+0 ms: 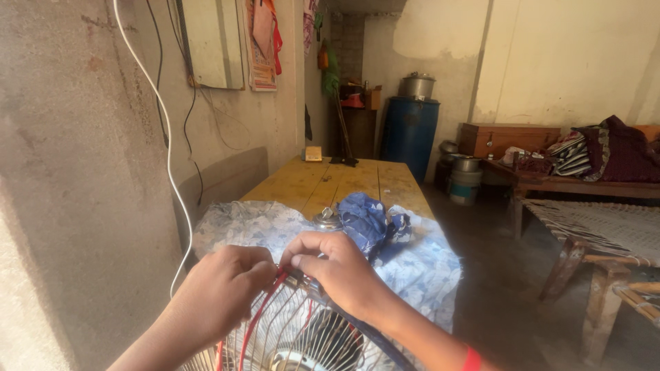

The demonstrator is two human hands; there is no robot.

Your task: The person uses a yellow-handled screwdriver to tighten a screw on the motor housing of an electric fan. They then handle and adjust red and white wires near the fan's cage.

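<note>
- fan guard [295,330] at the bottom middle of the frame, a round cage of thin shiny wires with a red and a blue rim wire, resting low on the counter [344,182] over a flowery cloth [419,268].
- left hand [220,292] curled shut, pinching the top edge of the cage where a red wire [265,302] comes up.
- right hand [337,268] just beside it, fingers bent and gripping the same top edge.
- probably light but springy; thin wires could bend if squeezed hard, and could poke fingers.
- best held at the thick rim, not the skinny wires in the middle.
- smooth metal, maybe a bit slippery.
- hard to see: the small part between the fingertips, covered by both hands.
- bottom of the cage cut off by the frame edge.
- shiny metal thing [326,220] half hidden behind the crumpled blue cloth [368,223]; cannot tell what it is.
</note>
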